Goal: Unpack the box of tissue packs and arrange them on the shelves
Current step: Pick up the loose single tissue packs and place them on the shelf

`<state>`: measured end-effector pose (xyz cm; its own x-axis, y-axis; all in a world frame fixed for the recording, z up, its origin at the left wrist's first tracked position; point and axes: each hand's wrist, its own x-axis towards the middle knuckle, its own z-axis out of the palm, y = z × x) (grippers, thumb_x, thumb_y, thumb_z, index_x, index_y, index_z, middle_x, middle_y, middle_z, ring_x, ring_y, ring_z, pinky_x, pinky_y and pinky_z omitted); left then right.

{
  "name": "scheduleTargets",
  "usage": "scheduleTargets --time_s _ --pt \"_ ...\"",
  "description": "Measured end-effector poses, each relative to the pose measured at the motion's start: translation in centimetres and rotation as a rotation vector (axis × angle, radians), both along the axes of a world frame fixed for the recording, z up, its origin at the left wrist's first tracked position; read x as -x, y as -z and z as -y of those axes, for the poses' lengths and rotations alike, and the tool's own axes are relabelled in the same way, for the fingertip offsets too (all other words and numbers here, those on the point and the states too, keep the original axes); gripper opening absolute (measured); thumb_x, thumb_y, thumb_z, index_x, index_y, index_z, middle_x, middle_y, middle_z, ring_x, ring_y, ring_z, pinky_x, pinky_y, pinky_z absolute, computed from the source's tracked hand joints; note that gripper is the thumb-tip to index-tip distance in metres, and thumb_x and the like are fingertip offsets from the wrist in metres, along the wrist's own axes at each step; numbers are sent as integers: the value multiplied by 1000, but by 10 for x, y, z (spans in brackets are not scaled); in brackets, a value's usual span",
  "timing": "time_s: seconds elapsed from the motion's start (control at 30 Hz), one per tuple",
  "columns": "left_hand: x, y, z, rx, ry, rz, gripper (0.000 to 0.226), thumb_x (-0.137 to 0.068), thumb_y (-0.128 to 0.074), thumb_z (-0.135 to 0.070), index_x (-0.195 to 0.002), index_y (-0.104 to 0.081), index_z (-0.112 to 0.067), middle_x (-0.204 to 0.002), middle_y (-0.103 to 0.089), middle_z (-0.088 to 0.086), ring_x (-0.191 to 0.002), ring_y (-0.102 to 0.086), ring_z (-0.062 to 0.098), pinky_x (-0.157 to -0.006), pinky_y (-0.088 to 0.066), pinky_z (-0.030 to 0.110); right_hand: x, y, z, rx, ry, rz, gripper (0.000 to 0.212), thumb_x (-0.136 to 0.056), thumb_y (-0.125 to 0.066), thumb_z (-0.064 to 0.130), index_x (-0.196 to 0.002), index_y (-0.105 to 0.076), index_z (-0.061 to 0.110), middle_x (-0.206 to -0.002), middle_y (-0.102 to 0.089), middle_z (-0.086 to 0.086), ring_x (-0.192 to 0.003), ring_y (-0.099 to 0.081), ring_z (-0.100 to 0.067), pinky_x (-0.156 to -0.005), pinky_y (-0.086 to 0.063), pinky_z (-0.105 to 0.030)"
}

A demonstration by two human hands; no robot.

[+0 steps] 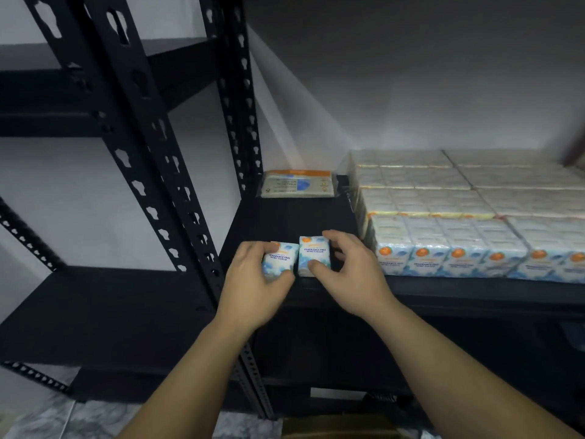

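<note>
A small white-and-blue mini tissue pack with an orange logo [279, 260] is being gripped by the left hand [253, 280], with the fingers curled over its top and the thumb pressed under its lower edge. Just beside it, touching or nearly so, a second small white-and-blue mini tissue pack [314, 255] is being pinched by the right hand [351, 267], with the thumb lying across its lower front and the fingers wrapped behind its right side. Both packs are being held upright at the front edge of the black metal shelf board [285, 220], with their printed faces turned toward the camera. To the right of the right hand, a large block of matching plastic-wrapped tissue packs [459, 217] is being kept in tight rows on the same board, its front row showing orange logos. Beyond the two held packs, at the back of the board, a flat clear-wrapped facial tissue pack with an orange strip [297, 184] is lying against the pale wall. To the left of the left hand, black perforated steel uprights [152, 172] are rising, with a neighbouring black shelf unit [95, 312] past them. Below the forearms, a sliver of brown cardboard box [335, 427] is being shown at the bottom edge.
</note>
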<state>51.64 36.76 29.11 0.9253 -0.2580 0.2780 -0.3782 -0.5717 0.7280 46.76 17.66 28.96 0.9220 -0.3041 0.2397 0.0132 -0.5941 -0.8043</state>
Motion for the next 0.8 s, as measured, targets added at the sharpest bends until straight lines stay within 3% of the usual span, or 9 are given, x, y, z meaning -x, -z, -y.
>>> scheduleTargets --time_s 0.23,0.37,0.47,0.57,0.8 --pt "-2 6 -8 -19 67 27 56 -79 -71 -30 -133 -65 -19 -132 -53 -13 -116 -55 1 -90 -35 0 1 2 5 57 -41 -3 46 -75 -88 25 -118 -70 21 -127 -56 10 -113 -60 -6 -101 -53 -30" --pt "-12 6 -4 -17 38 52 39 -88 -76 -25 -124 -62 -19 -129 -57 -9 -111 -59 7 -87 -42 15 -5 2 -1 109 2 3 43 -80 -85 28 -120 -71 22 -128 -54 9 -113 -58 -6 -102 -51 -28" --pt "-24 4 4 -50 18 55 35 -92 -75 -24 -125 -62 -17 -132 -51 -5 -110 -54 6 -85 -36 9 -14 0 -5 178 36 -10 44 -85 -82 28 -126 -69 19 -126 -56 6 -109 -57 -7 -94 -46 -21" --pt "-38 2 13 -63 0 27 35 -95 -71 -22 -128 -63 -16 -133 -44 -1 -107 -54 10 -86 -37 13 -30 -3 -9 215 69 -21 43 -89 -76 25 -131 -68 17 -131 -59 2 -117 -58 -13 -93 -38 -16" --pt "-78 -3 32 -97 -8 -11 36 -97 -66 -20 -132 -60 -18 -136 -52 2 -119 -56 20 -89 -37 22 -70 -4 -7 187 162 -41 43 -94 -74 22 -135 -65 14 -136 -60 -6 -124 -58 -21 -99 -39 -21"
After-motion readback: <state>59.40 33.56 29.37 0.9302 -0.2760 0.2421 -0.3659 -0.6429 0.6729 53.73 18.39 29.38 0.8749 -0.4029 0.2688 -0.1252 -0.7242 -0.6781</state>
